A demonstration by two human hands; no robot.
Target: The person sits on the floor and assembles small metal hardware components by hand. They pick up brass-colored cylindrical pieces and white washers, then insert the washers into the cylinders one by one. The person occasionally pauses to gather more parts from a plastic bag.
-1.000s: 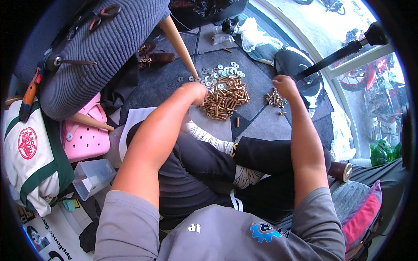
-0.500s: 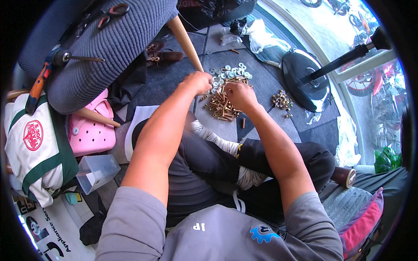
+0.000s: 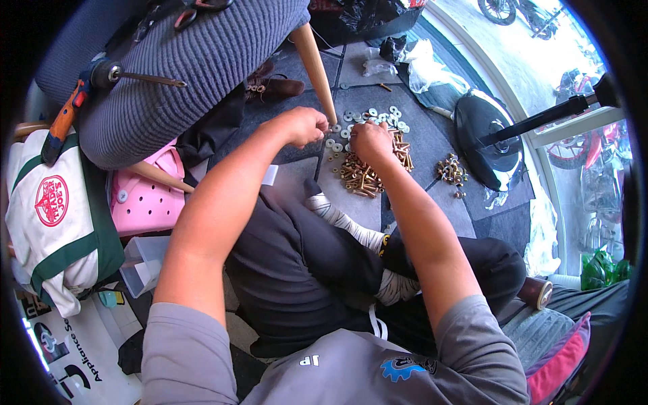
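My left hand [image 3: 304, 127] is held left of the hardware pile, beside a wooden chair leg [image 3: 317, 71]. Its fingers are curled together, and whatever they pinch is too small to make out. Over the left part of the pile is my right hand [image 3: 371, 142], fingers bent downward and closed, their tips hidden. Below and right of it lie brass-coloured bolts [image 3: 362, 181] in a heap. Flat silver washers [image 3: 399, 125] spread along the heap's far side. Farther right sits a smaller cluster of nuts [image 3: 451, 169].
A ribbed grey chair [image 3: 196, 74] bears a screwdriver-like tool [image 3: 145, 77]. A pink clog [image 3: 145, 202] and a clear plastic bin [image 3: 143, 263] stand at left. A round black base [image 3: 491, 135] with a pole is at right. My crossed legs [image 3: 304, 270] lie below.
The view has shifted, so the scene sits farther right. Against the pile, both hands have moved left; the left hand is now clear of the chair leg and the right hand nearer the washers.
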